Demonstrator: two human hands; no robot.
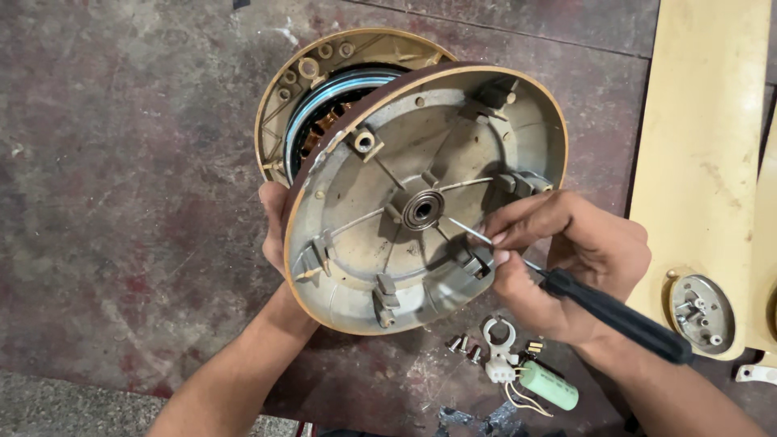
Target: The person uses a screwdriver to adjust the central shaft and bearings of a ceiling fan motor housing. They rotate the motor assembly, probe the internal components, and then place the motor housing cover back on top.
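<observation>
A: Quick log. My left hand (pixel 273 231) grips the round motor cover (pixel 425 198) from behind at its left rim; I only see fingers wrapped over the edge, clamped on it. The cover stands tilted, hollow side toward me, above the stained floor (pixel 121 202).

B: And the right?

A: Right hand (pixel 566 259) has its fingers closed around a screwdriver (pixel 599 307) with a black handle. The thumb and forefinger pinch the thin shaft near the tip, which points toward the bearing (pixel 423 210) at the cover's centre.

B: What's behind the cover?

A: The other housing half (pixel 324 73) with copper windings (pixel 320 129) showing, touching or just behind the cover; I can't tell which.

B: How do I do this step well?

A: My judgement: keep the left grip firm so the cover doesn't rock, brace the right fingers on the ribs, and steer the tip slowly. A slip could scratch the bearing seat or jab the left palm behind.

B: Loose parts?

A: Small screws (pixel 463 345) lie on the floor just below the cover, beside a white clip with connector (pixel 499 356) and a green cylindrical capacitor (pixel 549 385) with thin wires. Cream fan blade (pixel 704 121) lies at right, well apart. I'd keep my wrist clear of those screws.
</observation>
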